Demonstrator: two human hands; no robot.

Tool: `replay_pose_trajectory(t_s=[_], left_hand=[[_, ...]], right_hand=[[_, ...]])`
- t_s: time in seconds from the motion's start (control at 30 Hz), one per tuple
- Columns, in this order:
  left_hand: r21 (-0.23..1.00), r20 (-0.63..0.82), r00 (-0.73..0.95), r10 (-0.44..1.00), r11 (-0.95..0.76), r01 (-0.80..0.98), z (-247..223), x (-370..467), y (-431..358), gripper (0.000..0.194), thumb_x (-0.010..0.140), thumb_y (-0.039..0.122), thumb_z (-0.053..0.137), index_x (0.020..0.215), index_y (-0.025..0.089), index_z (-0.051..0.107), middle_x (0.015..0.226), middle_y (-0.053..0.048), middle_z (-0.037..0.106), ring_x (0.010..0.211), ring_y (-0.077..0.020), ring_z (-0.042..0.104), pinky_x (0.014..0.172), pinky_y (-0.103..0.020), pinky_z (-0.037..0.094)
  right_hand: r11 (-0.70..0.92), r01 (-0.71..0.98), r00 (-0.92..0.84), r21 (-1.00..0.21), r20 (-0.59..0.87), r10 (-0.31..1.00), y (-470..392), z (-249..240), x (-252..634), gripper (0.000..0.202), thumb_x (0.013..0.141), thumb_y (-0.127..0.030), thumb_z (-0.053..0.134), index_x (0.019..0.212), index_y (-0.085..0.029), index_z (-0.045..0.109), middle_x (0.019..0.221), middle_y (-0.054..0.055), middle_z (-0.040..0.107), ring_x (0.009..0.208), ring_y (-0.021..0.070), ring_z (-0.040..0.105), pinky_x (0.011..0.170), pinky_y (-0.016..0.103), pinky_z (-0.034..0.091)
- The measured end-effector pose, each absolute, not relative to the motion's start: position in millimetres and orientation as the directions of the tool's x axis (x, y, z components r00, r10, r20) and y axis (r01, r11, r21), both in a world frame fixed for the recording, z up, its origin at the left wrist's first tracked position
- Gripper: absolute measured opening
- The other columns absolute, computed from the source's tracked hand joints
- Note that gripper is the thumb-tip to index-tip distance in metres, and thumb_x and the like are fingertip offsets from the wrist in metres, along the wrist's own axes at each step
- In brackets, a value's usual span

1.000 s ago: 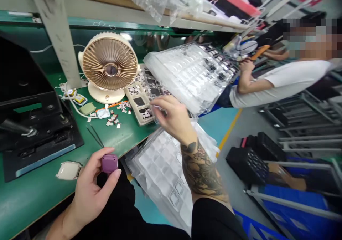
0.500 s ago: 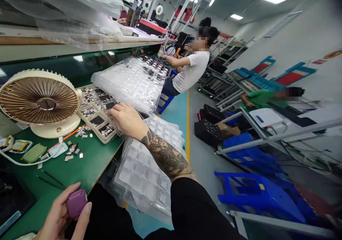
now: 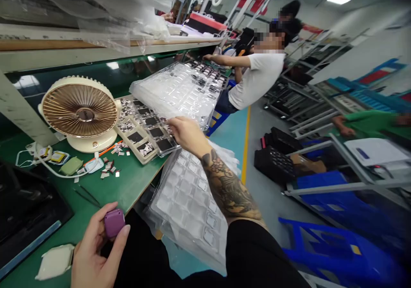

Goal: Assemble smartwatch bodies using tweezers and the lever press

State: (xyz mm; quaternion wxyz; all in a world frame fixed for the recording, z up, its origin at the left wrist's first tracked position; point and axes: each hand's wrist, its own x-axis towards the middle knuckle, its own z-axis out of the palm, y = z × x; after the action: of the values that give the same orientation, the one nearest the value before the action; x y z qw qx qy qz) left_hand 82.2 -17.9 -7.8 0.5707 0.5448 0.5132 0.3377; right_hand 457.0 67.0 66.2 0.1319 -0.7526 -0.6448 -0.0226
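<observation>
A small purple square case (image 3: 114, 223) is pinched between the thumb and fingers of my left hand (image 3: 99, 245), low at the bench's front edge. My right hand (image 3: 185, 135) reaches over the right side of a clear tray (image 3: 163, 144) with dark square pads. Its fingers are curled together, and whatever they may hold is hidden. Left of that tray stands a beige compartment tray (image 3: 143, 161) with small white parts. Behind my right hand lies a stack of clear plastic trays (image 3: 173, 91). More clear trays (image 3: 180, 194) are stacked below my right forearm.
On the green bench (image 3: 135, 185) are a cream fan (image 3: 85, 112), loose small parts (image 3: 109, 168), tweezers (image 3: 88, 196), a green pouch (image 3: 71, 166) and a pale block (image 3: 55, 261). A person in white (image 3: 265, 78) sits beyond; blue stools (image 3: 337, 249) stand at right.
The view has shifted left, so the bench things appear further right. My right hand has moved off the beige tray towards the clear tray's right side. My left hand still holds the purple case.
</observation>
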Motion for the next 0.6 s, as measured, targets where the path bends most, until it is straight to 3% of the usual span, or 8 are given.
replay_pose_trajectory(t_s=[0.13,0.33,0.47,0.6], left_hand=[[0.97,-0.227,0.274,0.935,0.192,0.149,-5,80,-16,0.061,0.103,0.064,0.079,0.146,0.022,0.071,0.092,-0.004,0.079,0.077,-0.0194,0.074,0.079,-0.029,0.063],[0.967,-0.249,0.279,0.927,0.223,0.121,-9,79,-18,0.056,0.112,0.063,0.068,0.15,0.022,0.069,0.084,-0.002,0.075,0.075,-0.017,0.068,0.075,-0.026,0.056],[0.974,-0.224,0.26,0.939,0.207,0.092,-15,82,-20,0.056,0.11,0.065,0.071,0.148,0.024,0.07,0.083,-0.001,0.076,0.073,-0.0155,0.068,0.074,-0.024,0.055],[0.976,-0.216,0.231,0.949,0.202,0.084,-20,86,-21,0.061,0.106,0.072,0.072,0.143,0.023,0.073,0.078,-0.001,0.076,0.066,-0.0161,0.065,0.066,-0.024,0.055]], right_hand=[[-0.151,0.97,0.192,-0.193,0.217,0.957,65,66,469,0.031,0.111,-0.016,0.053,0.125,-0.018,0.08,0.121,0.011,0.082,0.107,0.0234,0.075,0.095,0.035,0.053],[-0.188,0.979,0.184,0.075,0.061,0.981,82,64,460,0.041,0.115,-0.016,0.041,0.142,-0.02,0.071,0.133,0.014,0.078,0.11,0.0243,0.075,0.09,0.033,0.051],[-0.166,0.973,0.167,0.159,0.001,0.986,97,61,459,0.037,0.115,-0.016,0.041,0.137,-0.017,0.071,0.132,0.019,0.075,0.108,0.0263,0.076,0.085,0.034,0.05],[-0.138,0.967,0.147,0.213,-0.027,0.989,101,58,466,0.032,0.116,-0.02,0.043,0.128,-0.018,0.073,0.125,0.017,0.076,0.106,0.026,0.077,0.084,0.033,0.051]])
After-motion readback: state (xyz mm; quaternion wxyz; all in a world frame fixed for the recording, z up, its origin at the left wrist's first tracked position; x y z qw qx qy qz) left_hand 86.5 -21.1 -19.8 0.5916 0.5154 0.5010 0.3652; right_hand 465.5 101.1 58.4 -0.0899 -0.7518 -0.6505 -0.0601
